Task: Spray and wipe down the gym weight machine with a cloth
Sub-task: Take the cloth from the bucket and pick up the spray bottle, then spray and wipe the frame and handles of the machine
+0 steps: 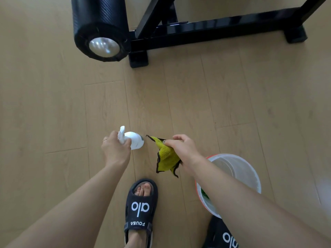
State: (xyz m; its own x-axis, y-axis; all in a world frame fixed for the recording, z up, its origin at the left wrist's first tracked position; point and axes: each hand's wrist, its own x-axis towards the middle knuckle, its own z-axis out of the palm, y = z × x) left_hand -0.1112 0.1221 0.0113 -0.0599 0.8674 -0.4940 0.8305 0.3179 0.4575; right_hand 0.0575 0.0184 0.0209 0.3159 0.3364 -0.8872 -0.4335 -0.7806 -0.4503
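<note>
- The person's left hand [114,149], a little left of the frame's centre, has its fingers [125,143] wrapped closed around the neck of a white plastic spray bottle [135,140]; a thin ring shows on one finger.
- The spray bottle's trigger head points toward the upper part of the frame, and its rounded body sits just right of the hand, held above the floor.
- The right hand [180,145], just right of centre, has its fingers pinched shut on a yellow-green microfibre cloth with dark edging [166,158].
- The cloth hangs crumpled below and left of the right hand, with one corner sticking out toward the spray bottle; cloth and bottle are near each other but apart.
- The black steel frame of the gym weight machine [206,31] crosses the top of the frame, well apart from both hands, with its block feet standing on the floor.
- A black, carbon-patterned padded roller with a shiny metal end cap [100,31] sits at the upper left, attached to the machine's frame.
- A translucent white plastic bucket with a red rim [238,169] stands on the floor at the lower right, partly hidden by the right forearm; something green shows inside, too little to identify.
- Two feet in black open-toe sandals with white lettering [141,210] stand at the bottom centre and lower right.
- The floor is pale wood-look planks [53,104].
</note>
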